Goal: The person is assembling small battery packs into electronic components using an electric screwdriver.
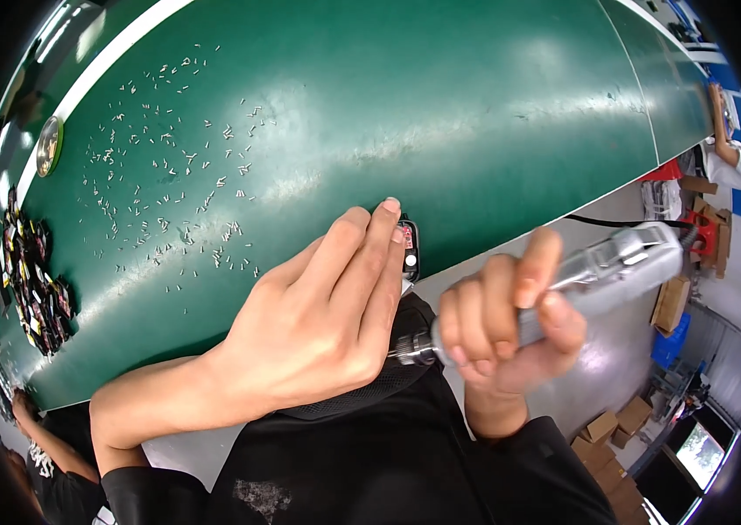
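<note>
My left hand [313, 315] lies over a small black electronic device [411, 254] at the near edge of the green table, its long fingers stretched forward and holding it down. Only the device's right side shows, with a red patch and a white round part; my thumb and the rest of it are hidden. My right hand [506, 324], slightly blurred, is wrapped round a grey electric screwdriver [620, 267]. Its dark chuck [414, 350] points left, below the device, and the bit's tip passes behind my left hand. Many small screws [186, 166] lie scattered beyond my left hand.
A heap of black parts [33, 276] and a round dish [50, 146] sit at the table's left side. The screwdriver's black cable [607, 221] runs off right. Co-workers' arms [720, 118] show at far right and lower left [55, 446]. Cardboard boxes [602, 426] stand at right.
</note>
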A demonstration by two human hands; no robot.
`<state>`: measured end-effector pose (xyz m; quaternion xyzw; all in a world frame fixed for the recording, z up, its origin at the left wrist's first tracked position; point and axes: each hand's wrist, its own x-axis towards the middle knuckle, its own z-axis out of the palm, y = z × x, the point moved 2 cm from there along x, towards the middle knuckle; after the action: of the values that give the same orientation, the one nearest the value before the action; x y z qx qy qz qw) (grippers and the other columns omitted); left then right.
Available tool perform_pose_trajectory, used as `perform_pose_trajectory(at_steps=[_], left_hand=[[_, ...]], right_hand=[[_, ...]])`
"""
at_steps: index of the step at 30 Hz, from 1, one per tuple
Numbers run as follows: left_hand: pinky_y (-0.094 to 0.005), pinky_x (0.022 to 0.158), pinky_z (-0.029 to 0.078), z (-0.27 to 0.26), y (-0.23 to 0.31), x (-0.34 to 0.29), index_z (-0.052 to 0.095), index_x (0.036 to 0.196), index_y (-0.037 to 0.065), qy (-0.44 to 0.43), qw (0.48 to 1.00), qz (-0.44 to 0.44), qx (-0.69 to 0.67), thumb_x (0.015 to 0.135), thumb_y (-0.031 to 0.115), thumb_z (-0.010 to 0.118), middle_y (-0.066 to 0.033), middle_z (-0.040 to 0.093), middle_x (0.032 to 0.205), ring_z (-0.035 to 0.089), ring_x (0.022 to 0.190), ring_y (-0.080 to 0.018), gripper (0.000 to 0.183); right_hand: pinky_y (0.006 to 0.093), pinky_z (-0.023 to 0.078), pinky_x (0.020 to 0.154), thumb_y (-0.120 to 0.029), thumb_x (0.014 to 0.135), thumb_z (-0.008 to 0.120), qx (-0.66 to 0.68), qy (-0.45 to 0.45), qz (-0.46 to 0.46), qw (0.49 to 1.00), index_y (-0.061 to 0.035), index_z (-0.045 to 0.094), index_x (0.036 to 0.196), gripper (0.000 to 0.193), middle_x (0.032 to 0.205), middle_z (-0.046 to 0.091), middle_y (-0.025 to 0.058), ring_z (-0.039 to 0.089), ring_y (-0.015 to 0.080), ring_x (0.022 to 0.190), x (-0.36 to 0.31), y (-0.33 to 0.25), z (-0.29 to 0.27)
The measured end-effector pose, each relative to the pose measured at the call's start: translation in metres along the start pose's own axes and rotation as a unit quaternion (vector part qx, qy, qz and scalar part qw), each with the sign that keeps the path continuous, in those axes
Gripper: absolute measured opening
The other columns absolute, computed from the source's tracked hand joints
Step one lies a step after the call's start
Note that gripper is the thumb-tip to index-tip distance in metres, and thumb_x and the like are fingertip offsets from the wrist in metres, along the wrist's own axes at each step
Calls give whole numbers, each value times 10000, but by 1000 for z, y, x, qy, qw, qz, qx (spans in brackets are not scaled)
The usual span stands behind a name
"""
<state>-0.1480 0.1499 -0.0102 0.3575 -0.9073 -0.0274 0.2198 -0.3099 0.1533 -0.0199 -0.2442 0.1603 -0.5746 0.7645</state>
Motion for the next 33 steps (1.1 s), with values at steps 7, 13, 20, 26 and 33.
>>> perform_pose_trajectory(at_steps=[7, 13, 20, 26, 33], left_hand=[[-373, 737, 560, 9, 3, -7, 600, 944, -188, 6, 1000, 20, 15, 569, -42, 611, -282, 598, 1044, 604, 924, -361, 402], [-373, 745, 560, 11, -1, -8, 613, 912, -181, 22, 1000, 6, -11, 554, -25, 613, -275, 605, 1023, 608, 909, -358, 391], [-368, 741, 563, 13, -1, -7, 619, 905, -173, 33, 999, -2, -30, 536, -3, 599, -267, 613, 1006, 610, 886, -355, 406], [-369, 715, 563, 17, -2, -8, 613, 900, -180, 52, 998, 20, -27, 532, -2, 597, -277, 611, 996, 606, 880, -360, 409], [-376, 687, 554, 20, -3, -10, 585, 955, -189, 72, 997, 25, -31, 550, -4, 602, -287, 587, 1043, 586, 912, -368, 445]], right_hand=[[281, 406, 489, -232, 935, 466, -156, -88, -74, 981, -55, 447, 949, 178, 583, 428, 18, 429, 112, 427, 45, -55, 17], [286, 381, 510, -253, 939, 423, -187, -131, -62, 972, -40, 477, 969, 222, 607, 420, 15, 400, 110, 447, 64, -45, 10], [274, 379, 504, -246, 927, 431, -192, -108, -63, 973, -44, 484, 952, 210, 602, 418, 12, 399, 105, 449, 65, -41, 6], [274, 397, 505, -253, 940, 408, -250, -132, -33, 959, -79, 453, 892, 186, 592, 415, 7, 407, 100, 446, 66, -41, 14], [255, 393, 501, -266, 963, 373, -282, -190, -48, 939, -91, 423, 865, 206, 570, 407, -2, 376, 86, 418, 69, -30, 20]])
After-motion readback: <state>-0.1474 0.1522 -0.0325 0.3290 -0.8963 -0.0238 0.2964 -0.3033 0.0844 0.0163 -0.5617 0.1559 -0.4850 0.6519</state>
